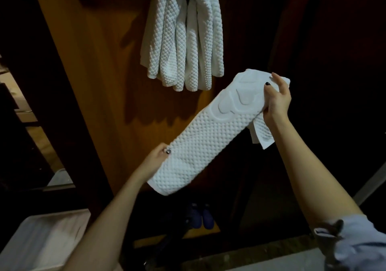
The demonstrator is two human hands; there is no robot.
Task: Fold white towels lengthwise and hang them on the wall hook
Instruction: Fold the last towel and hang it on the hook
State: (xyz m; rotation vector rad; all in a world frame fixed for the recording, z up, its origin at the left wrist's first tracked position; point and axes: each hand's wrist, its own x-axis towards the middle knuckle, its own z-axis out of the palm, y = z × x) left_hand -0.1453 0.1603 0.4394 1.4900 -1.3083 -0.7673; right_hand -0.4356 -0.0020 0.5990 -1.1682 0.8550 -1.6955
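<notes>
Head: towel (200, 145) clear below hanging towels (181, 41)

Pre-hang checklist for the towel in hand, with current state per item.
1. Folded towel forms one long narrow strip: ok.
2. Left hand grip on the lower end: ok.
3. Right hand grip on the upper end: ok, thumb pinching.
4. Layers aligned: not ok, a loose flap hangs out under the right hand.
5. Room on the hook: cannot tell, it is out of view above the hanging towels.
</notes>
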